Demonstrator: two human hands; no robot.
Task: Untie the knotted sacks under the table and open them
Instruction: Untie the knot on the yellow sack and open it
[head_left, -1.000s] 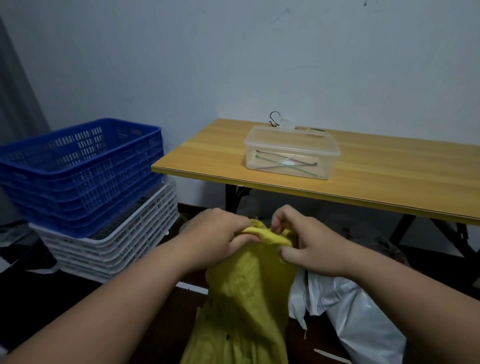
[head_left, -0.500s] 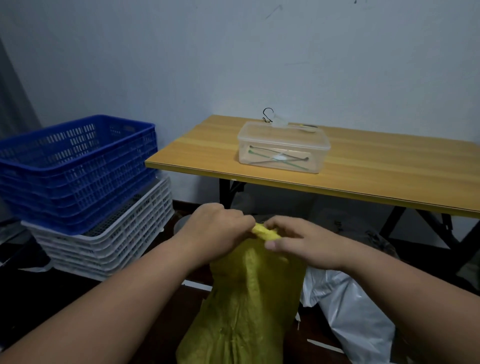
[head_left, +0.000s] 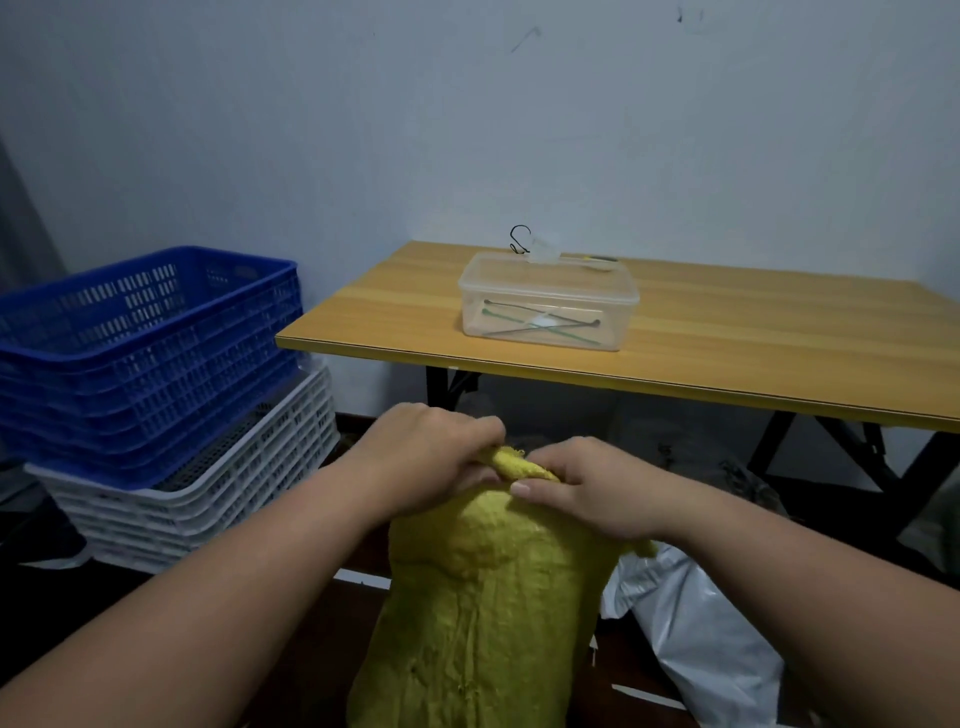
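Here the yellow sack (head_left: 483, 613) stands upright, neck up, left hand (head_left: 431, 457) and right hand (head_left: 587, 488) pinching its knot (head_left: 514, 464).

Wooden table (head_left: 727, 358), clear lidded box (head_left: 548, 301) on it, black hook (head_left: 519, 239) just behind the box

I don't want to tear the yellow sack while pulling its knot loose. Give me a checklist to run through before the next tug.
1. Left hand grips the knot: ok.
2. Right hand pinches the knot: ok.
3. Yellow sack stands upright: ok.
4. Knot loosened already: cannot tell, fingers cover it.
5. White bag apart from the knot: ok.
6. Sack mouth open: not ok, top still bunched.
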